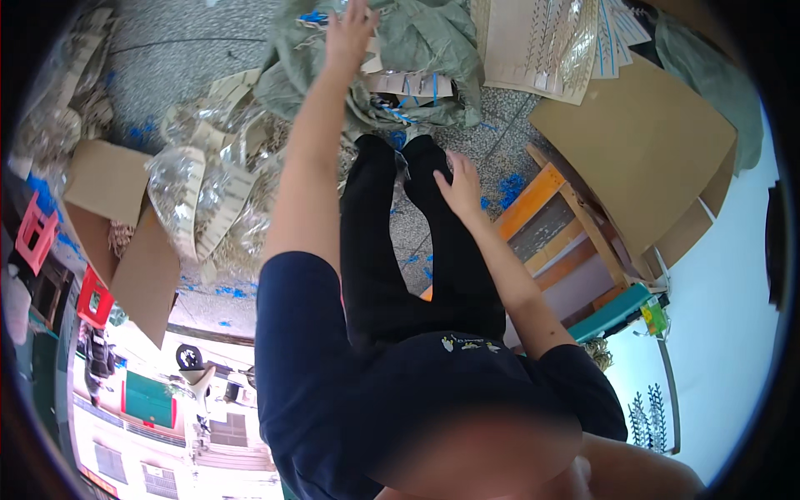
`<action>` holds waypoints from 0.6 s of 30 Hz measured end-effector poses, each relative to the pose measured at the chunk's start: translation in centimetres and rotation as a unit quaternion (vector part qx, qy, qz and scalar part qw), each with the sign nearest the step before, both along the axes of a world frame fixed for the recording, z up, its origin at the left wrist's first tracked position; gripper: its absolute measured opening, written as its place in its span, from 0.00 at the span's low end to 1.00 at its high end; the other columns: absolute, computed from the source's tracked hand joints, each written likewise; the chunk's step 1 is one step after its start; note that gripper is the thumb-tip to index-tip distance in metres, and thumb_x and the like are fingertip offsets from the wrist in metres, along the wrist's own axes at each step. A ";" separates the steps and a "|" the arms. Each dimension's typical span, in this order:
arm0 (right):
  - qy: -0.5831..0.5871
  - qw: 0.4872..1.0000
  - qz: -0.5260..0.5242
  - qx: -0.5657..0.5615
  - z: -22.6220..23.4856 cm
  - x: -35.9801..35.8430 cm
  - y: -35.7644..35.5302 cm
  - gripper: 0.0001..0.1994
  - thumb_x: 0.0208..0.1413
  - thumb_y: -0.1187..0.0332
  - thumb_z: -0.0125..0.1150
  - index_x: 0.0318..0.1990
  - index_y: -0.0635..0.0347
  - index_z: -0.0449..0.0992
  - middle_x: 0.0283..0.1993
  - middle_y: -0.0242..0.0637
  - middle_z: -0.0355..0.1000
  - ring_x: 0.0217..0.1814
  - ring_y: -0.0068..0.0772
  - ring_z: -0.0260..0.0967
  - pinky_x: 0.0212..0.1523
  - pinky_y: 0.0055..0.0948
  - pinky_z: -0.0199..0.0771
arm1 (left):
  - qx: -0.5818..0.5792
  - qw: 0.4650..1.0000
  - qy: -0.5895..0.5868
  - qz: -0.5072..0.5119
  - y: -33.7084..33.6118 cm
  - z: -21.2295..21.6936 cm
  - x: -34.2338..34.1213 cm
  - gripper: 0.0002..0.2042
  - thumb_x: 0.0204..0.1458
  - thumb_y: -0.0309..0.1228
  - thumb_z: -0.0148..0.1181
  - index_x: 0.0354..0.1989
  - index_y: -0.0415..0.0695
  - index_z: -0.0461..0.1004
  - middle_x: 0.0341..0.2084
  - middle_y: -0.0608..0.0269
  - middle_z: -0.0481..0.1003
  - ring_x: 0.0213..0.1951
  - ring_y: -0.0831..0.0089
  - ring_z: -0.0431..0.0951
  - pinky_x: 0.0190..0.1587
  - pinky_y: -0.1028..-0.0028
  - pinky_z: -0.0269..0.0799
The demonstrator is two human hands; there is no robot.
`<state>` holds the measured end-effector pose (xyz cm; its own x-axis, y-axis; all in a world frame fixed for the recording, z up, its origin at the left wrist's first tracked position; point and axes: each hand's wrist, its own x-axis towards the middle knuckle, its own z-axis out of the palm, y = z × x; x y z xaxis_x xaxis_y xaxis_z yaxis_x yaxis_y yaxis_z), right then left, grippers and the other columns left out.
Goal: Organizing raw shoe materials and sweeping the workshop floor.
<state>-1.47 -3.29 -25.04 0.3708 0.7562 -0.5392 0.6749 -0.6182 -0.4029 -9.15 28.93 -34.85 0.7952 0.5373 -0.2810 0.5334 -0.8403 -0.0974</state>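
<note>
The left hand [348,40] is above the green sack [433,42], which lies under its fingers [357,13]; how far these open, or what they hold, I cannot tell. The right hand [461,187], fingers loosely apart and holding nothing, rests at the right knee [427,167].

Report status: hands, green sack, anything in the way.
Left hand over the green sack, grip unclear. Right hand at the right trouser leg, looks empty. Sack crumpled, pale card strip amid its folds. Clear packaging heaped left, seemingly not in the way.
</note>
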 end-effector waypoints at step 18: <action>0.109 0.963 0.242 -0.051 -8.8 -6.5 11.0 0.05 0.42 0.66 0.50 0.23 0.54 0.70 0.24 0.36 0.68 0.28 0.39 0.68 0.27 0.38 0.68 | -0.101 0.906 0.101 0.398 -15.5 14.2 -38.9 0.10 0.52 0.36 0.41 0.34 0.45 0.68 0.20 0.48 0.71 0.23 0.50 0.70 0.25 0.57 0.62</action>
<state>-7.98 7.75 -33.89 -0.1434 0.7513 -0.6442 0.7998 -0.2954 -0.5226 -48.04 13.41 -20.66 0.0984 0.8395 -0.5344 0.9668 -0.2079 -0.1485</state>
